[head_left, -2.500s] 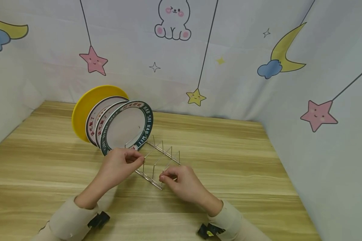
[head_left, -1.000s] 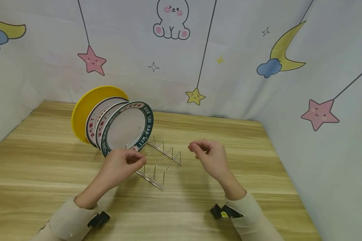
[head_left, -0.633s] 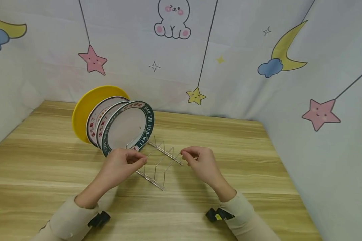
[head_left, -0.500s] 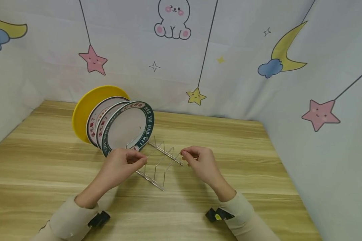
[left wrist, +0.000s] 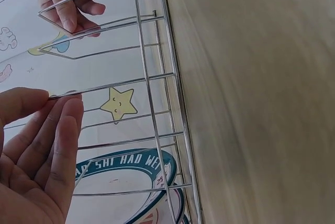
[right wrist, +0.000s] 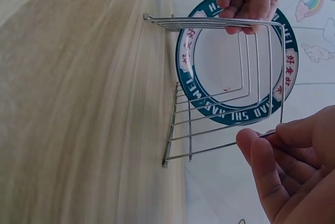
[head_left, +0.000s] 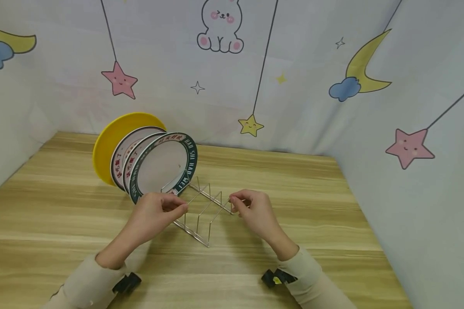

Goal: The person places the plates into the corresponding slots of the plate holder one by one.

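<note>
A silver wire dish rack [head_left: 198, 216] stands on the wooden table, with several plates upright in its far left part. Foremost is a white plate with a green lettered rim [head_left: 162, 167]. Behind it come two white plates with red lettering [head_left: 117, 156], then a yellow plate [head_left: 104, 146]. My left hand [head_left: 156, 216] pinches a wire of the rack just in front of the green-rimmed plate. At the rack's near right end, my right hand [head_left: 257, 216] pinches the top corner of the last wire divider between thumb and forefinger. The left wrist view shows the wire [left wrist: 104, 86] between the left fingertips.
The wooden table [head_left: 301, 197] extends to the right and front of the rack. A white cloth backdrop [head_left: 294, 116] with printed stars and moons closes off the back and both sides. Black wrist straps [head_left: 126, 283] sit at both sleeves.
My right hand let go of the rack's near front wire, lifted away to the right, then came back and took hold of the end divider's far corner. The left hand has stayed put.
</note>
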`<move>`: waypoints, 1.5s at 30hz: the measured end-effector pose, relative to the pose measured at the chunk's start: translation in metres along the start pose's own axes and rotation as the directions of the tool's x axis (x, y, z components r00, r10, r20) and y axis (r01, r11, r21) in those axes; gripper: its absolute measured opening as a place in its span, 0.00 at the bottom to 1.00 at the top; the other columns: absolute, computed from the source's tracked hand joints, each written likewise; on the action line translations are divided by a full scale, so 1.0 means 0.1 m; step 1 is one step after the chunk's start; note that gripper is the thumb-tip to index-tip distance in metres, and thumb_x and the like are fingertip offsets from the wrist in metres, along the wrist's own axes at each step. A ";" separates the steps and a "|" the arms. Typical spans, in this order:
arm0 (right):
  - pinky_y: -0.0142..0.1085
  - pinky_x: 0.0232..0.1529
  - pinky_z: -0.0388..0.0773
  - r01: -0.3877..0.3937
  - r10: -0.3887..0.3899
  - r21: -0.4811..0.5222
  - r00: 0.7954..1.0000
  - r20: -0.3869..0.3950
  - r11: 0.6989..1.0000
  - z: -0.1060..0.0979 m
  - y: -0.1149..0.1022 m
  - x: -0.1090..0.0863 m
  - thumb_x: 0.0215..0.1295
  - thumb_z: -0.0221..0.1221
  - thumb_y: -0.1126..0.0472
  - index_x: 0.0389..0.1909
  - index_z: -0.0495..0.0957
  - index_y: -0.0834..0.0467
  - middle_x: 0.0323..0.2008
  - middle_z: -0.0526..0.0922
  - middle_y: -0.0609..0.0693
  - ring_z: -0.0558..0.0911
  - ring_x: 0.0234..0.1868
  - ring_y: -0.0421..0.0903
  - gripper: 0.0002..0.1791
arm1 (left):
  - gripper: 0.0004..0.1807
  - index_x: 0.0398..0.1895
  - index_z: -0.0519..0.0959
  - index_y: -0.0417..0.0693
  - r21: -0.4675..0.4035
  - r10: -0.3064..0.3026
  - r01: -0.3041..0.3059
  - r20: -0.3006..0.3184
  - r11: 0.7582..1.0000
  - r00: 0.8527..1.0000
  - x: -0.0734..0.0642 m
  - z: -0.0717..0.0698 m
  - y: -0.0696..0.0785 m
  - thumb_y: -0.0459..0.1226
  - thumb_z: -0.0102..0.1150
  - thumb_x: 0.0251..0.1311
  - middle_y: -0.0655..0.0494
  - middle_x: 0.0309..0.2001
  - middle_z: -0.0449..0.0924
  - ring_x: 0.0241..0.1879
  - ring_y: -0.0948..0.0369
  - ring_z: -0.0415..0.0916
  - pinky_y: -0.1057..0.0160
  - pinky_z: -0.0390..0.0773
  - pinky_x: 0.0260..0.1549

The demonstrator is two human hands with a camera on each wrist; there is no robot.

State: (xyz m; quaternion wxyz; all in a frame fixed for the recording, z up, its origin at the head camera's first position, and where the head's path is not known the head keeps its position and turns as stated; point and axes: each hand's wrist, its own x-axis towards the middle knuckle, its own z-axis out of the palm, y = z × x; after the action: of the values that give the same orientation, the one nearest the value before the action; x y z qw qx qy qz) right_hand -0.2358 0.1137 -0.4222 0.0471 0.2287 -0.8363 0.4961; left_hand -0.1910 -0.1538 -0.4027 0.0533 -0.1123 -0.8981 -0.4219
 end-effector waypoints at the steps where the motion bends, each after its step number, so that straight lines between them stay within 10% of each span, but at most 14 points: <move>1: 0.33 0.26 0.83 -0.005 0.005 -0.002 1.000 0.006 1.000 -0.01 0.00 0.00 0.69 0.60 0.68 0.38 0.86 0.63 0.31 0.86 0.48 0.86 0.29 0.54 0.06 | 0.04 0.34 0.89 0.49 0.001 0.003 -0.003 -0.001 1.000 1.000 0.00 0.00 0.00 0.37 0.67 0.61 0.63 0.30 0.85 0.30 0.65 0.81 0.64 0.82 0.32; 24: 0.32 0.23 0.78 -0.040 0.051 -0.080 0.989 0.140 0.996 -0.08 -0.08 -0.03 0.68 0.61 0.64 0.35 0.86 0.59 0.27 0.85 0.51 0.85 0.29 0.52 0.06 | 0.02 0.30 0.88 0.50 -0.009 0.023 -0.024 -0.013 1.000 1.000 0.02 0.04 -0.04 0.34 0.69 0.59 0.63 0.26 0.84 0.28 0.58 0.82 0.66 0.78 0.26; 45: 0.32 0.24 0.80 0.110 -0.049 -0.183 0.950 0.308 0.977 -0.17 -0.22 -0.07 0.65 0.62 0.65 0.31 0.87 0.57 0.24 0.82 0.38 0.79 0.25 0.34 0.06 | 0.04 0.28 0.87 0.46 -0.022 0.014 -0.015 -0.026 1.000 1.000 0.02 -0.01 -0.03 0.31 0.68 0.59 0.61 0.27 0.84 0.27 0.59 0.81 0.68 0.76 0.25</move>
State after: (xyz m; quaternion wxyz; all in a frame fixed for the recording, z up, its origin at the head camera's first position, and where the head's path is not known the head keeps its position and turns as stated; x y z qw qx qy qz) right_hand -0.2224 0.1218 -0.3979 -0.0383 0.3296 -0.8689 0.3674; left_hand -0.1937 -0.1560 -0.4035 0.0669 -0.1137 -0.8918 -0.4327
